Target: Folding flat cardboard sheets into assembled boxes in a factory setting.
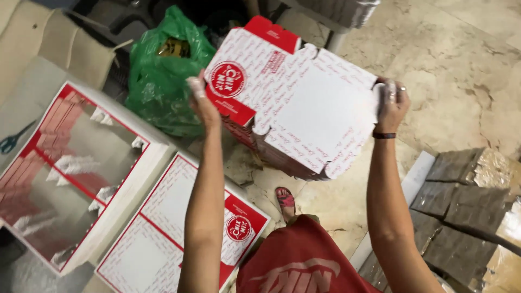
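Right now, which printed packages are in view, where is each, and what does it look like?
Flat box blanks: stack held between left hand and right hand; white, red print, round red emblem.
Printed sheets: lower left; white, red borders.
Glossy sheets: far left; reflective, red-edged.
Green bag: behind; crumpled plastic.

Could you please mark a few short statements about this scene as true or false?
1. Both hands hold a stack of flat cardboard box blanks. True: the left hand has its grip on one edge, the right hand on the opposite edge.
2. The bag behind the stack is blue. False: it is green.
3. A pair of scissors lies at the far left. True.
4. The right wrist is bare. False: it wears a dark band.
5. The stack rests flat on the floor. False: it is held up, tilted.
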